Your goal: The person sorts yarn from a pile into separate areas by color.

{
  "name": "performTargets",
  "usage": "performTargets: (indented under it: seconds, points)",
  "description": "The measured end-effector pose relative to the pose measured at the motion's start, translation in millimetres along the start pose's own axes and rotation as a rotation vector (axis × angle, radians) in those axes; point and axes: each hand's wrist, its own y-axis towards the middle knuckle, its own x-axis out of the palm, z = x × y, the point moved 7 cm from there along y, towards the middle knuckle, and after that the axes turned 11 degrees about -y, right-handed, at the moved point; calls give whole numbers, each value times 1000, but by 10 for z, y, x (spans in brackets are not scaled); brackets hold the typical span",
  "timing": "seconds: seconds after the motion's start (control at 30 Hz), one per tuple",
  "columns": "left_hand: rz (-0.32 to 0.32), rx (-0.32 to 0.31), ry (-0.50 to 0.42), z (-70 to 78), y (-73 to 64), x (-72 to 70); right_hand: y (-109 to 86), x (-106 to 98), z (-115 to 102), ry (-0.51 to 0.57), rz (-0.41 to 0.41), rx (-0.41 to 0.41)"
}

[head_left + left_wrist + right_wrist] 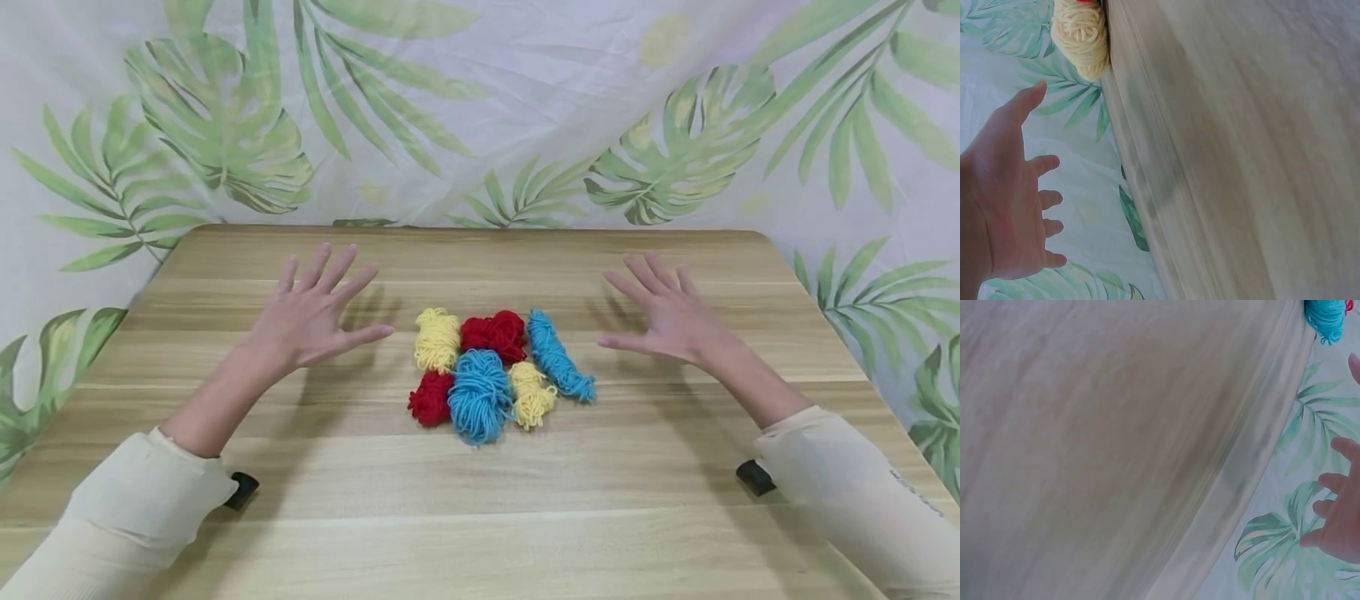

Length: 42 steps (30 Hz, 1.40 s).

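Currently, left hand (303, 323) hangs above the surface (480, 525), fingers spread wide. Mid-surface: small red yarn bundle (431, 400), big yellow bundle (437, 340) behind; big blue bundle (481, 396), big red bundle (502, 333) behind; small yellow bundle (533, 396); slanting blue bundle (558, 358). Right hand (670, 322), fingers likewise wide, beyond.

Wound red, blue and pale-yellow yarn skeins (481, 396) are each single-coloured — flat light-brown tabletop (480, 525) wood-grained, white fabric backdrop (540, 92) green-leaf-printed.
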Motion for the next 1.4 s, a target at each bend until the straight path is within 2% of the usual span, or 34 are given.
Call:
performTargets:
  seconds: [0.5, 0.8, 1.07, 1.4]
  points:
    - [2, 107, -58, 274, 73, 58, 54, -40, -237, 47, 64, -90]
    - [-52, 131, -110, 381, 112, 132, 77, -53, -417, 120, 22, -152]
    - [-47, 164, -116, 464, 155, 184, 93, -87, -522, 128, 66, -187]
    - [-88, 232, -143, 592, 202, 259, 89, -134, -675, 136, 83, -224]
